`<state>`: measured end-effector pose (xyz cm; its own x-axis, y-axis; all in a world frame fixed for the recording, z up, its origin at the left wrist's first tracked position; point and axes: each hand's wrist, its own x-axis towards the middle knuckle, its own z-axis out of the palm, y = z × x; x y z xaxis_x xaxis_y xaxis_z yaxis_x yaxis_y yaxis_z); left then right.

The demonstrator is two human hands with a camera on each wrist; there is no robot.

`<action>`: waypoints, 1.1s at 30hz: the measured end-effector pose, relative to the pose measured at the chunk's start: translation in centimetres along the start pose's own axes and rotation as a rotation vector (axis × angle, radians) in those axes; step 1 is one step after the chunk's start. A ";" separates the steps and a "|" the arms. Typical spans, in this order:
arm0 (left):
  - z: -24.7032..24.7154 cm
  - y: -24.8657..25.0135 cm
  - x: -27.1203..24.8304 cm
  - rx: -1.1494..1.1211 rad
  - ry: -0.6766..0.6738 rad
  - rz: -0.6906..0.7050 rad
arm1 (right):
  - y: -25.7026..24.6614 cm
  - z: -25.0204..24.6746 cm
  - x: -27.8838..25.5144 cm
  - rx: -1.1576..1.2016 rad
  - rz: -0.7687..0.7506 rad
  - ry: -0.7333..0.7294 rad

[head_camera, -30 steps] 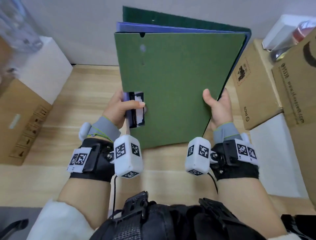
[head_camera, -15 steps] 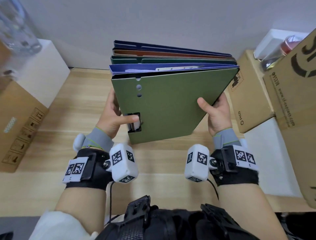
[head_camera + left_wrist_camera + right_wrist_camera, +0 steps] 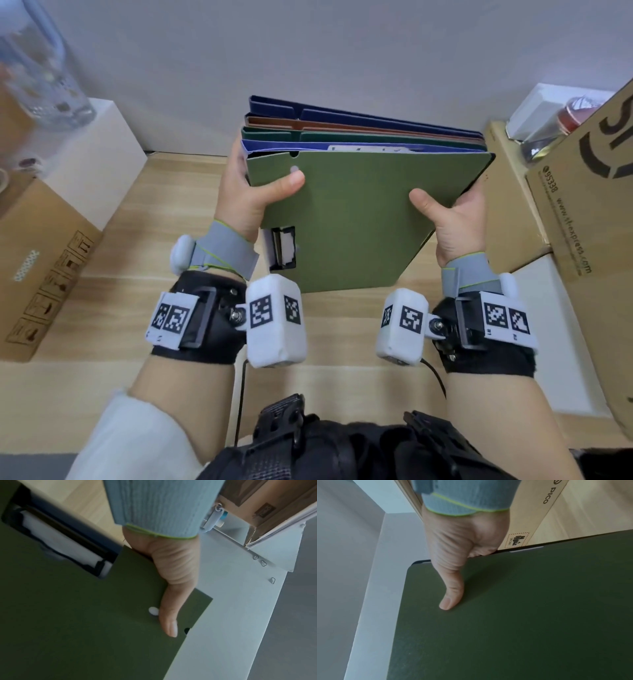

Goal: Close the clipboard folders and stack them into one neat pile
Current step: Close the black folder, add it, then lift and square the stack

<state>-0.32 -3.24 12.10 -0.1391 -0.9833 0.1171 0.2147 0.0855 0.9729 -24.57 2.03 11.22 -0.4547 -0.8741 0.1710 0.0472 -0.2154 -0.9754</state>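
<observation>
I hold a stack of several closed clipboard folders (image 3: 359, 222) up over the wooden desk, far end raised. The olive green folder (image 3: 85, 615) is on top, over blue, dark green, brown and navy ones (image 3: 359, 118). My left hand (image 3: 246, 192) grips the stack's left edge, thumb on the green cover (image 3: 169, 620), fingers hidden underneath. My right hand (image 3: 452, 219) grips the right edge the same way, thumb flat on the cover (image 3: 452, 592). A metal clip (image 3: 282, 248) shows through a cut-out near the front left corner.
Cardboard boxes (image 3: 582, 192) stand close on the right, with a white box (image 3: 548, 109) behind. On the left are a cardboard box (image 3: 37, 267), a white block (image 3: 99, 147) and a clear bottle (image 3: 37, 68). A grey wall (image 3: 308, 51) rises just behind the desk (image 3: 144, 240).
The stack has tipped down from near upright toward flat and come closer. My left hand slid from the clip up the left edge to near the far corner.
</observation>
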 end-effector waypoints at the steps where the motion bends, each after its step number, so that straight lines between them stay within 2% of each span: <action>1: 0.0 0.2 0.2 0.007 -0.012 0.005 | -0.1 0.0 0.2 -0.008 -0.009 -0.008; 5: -0.3 1.6 0.7 0.053 -0.077 0.005 | -1.0 0.3 1.0 0.009 -0.032 -0.013; 8: 0.1 2.7 1.0 0.092 -0.005 0.061 | -2.4 1.0 1.8 0.041 -0.048 0.074; 12: 1.8 3.4 1.6 -0.110 0.112 0.088 | -3.3 2.0 3.0 0.040 -0.039 0.196; 15: 2.1 3.1 2.0 -0.037 0.181 0.107 | -3.4 2.6 3.4 0.046 -0.066 0.264; 18: 1.5 2.3 2.2 0.043 0.171 0.158 | -2.9 2.9 3.0 0.083 -0.124 0.294; 20: 0.7 1.1 2.2 0.085 0.112 0.156 | -2.3 2.6 2.6 0.057 -0.117 0.273; 24: -0.2 -1.7 1.3 0.074 0.021 -0.047 | -0.4 1.8 1.9 0.016 -0.024 0.138; 27: 0.0 -2.8 0.8 -0.012 0.035 -0.049 | 1.0 1.4 1.7 0.057 -0.005 0.053; 30: 0.4 -3.1 0.8 -0.078 0.046 -0.008 | 1.0 1.2 1.7 0.142 -0.032 0.075; 33: 0.6 -3.2 1.0 -0.057 -0.023 -0.055 | 1.6 0.5 1.8 0.196 -0.029 0.084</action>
<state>-1.70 -4.42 9.23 -0.1745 -0.9822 0.0693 0.2605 0.0219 0.9652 -24.83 -0.10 10.09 -0.5301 -0.8289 0.1787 0.2011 -0.3277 -0.9232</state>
